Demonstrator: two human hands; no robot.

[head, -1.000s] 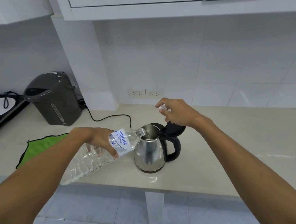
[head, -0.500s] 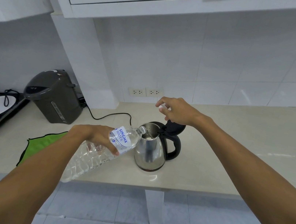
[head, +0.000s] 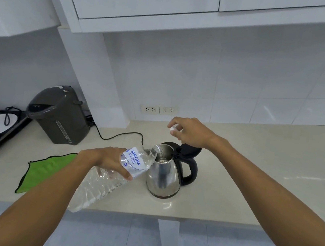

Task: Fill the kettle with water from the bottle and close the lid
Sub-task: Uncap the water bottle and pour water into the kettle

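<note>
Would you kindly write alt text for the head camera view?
The left hand tips a clear water bottle into an open steel kettle on a beige counter, while the right hand holds the white cap above it. A green cloth lies left.

The countertop point(head: 264, 180) at right of frame lies bare, open for passage. At left, a dark thermo pot point(head: 59, 116), its black cord point(head: 117, 135) and a green cloth point(head: 44, 170) crowd the stainless kettle point(head: 165, 176), whose raised lid point(head: 190, 151) blocks its rear.
</note>
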